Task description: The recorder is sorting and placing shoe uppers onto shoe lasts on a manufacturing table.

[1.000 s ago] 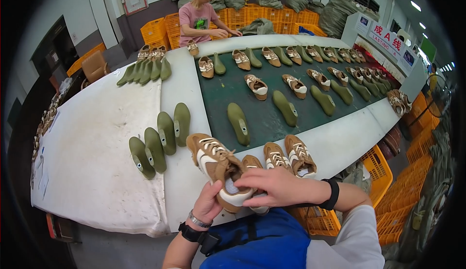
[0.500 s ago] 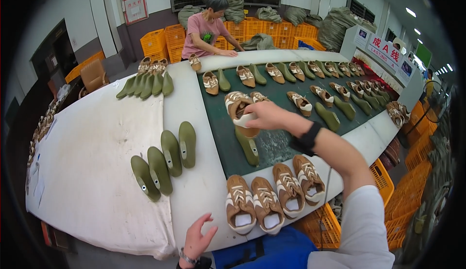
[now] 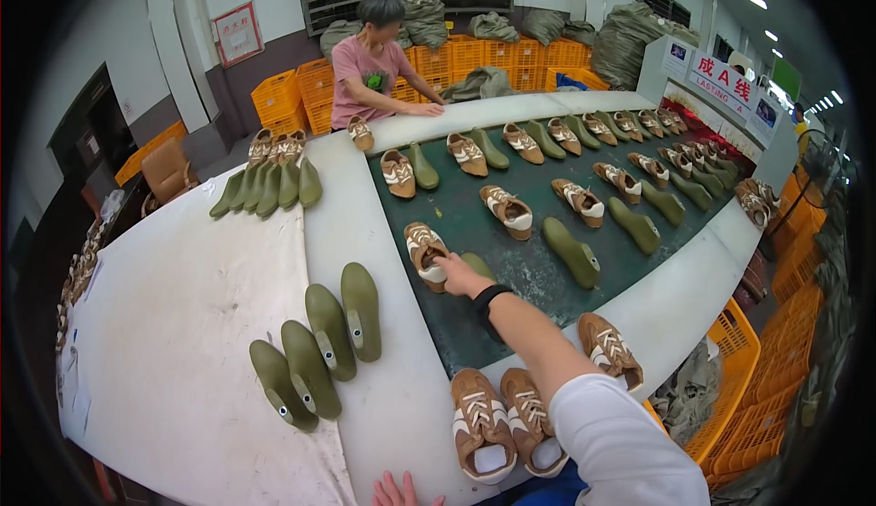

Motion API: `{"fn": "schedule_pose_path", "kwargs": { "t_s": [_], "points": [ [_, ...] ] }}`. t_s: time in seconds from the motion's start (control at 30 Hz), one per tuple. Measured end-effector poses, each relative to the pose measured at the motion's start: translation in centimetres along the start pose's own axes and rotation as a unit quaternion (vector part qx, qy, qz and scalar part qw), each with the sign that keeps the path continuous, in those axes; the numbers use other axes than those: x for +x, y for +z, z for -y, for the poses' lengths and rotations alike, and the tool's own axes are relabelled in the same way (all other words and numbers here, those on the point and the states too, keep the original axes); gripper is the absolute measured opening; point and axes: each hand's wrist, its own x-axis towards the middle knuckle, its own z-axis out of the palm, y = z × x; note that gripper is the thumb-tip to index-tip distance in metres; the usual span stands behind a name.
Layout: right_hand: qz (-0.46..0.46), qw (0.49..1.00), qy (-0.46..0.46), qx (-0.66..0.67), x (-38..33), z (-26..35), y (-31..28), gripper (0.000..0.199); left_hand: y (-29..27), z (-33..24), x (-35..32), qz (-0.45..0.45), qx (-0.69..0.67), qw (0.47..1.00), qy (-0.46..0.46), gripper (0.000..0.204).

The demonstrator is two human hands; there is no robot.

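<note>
My right hand (image 3: 461, 278) reaches out over the green conveyor belt, its fingers closed on the heel of a brown and white lace-up sneaker (image 3: 422, 249). The sneaker rests at the left part of the belt, toe pointing away from me. Just right of it, a green shoe last (image 3: 477, 266) is partly hidden by that hand. My left hand (image 3: 401, 492) shows only at the lower edge, fingers apart, over the white tabletop. Near my right forearm stand brown sneakers (image 3: 484, 424) with white inserts; the arm covers part of the row.
Several green lasts (image 3: 360, 314) lie on the white table to the left, with more (image 3: 265, 187) farther back. Sneakers and lasts line the belt (image 3: 447, 323). Across the table a person in a pink shirt (image 3: 365, 82) stands. Orange crates (image 3: 730, 360) sit at the right.
My right hand has brought the sneaker down onto the belt, left of the last it was above. My left hand has dropped toward the lower edge. The whole view has shifted slightly.
</note>
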Motion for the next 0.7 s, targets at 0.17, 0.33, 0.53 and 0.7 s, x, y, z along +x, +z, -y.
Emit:
{"fn": "schedule_pose_path", "kwargs": {
  "t_s": [0.17, 0.33, 0.53, 0.7],
  "points": [
    [0.157, 0.979, -0.058, -0.114, -3.0, 2.6, -6.6, 0.054, 0.4, 0.5, 0.0, -0.016, 0.01, 1.0, 0.013, 0.085],
    [0.243, 0.943, -0.15, -0.169, -12.8, 7.0, -16.9, 0.046, 0.6, 0.6, -0.2, -0.045, 0.033, 0.998, 0.003, 0.074],
    [0.201, 0.965, -0.125, -0.114, -26.6, 1.9, -24.6, 0.041, 2.6, 1.9, 0.3, -0.039, 0.038, 0.998, 0.031, 0.083],
    [0.147, 0.983, 0.017, -0.11, -36.0, -4.5, -24.9, 0.041, -0.1, -1.2, 0.8, -0.011, -0.067, 0.995, 0.079, 0.074]
  ]
}}
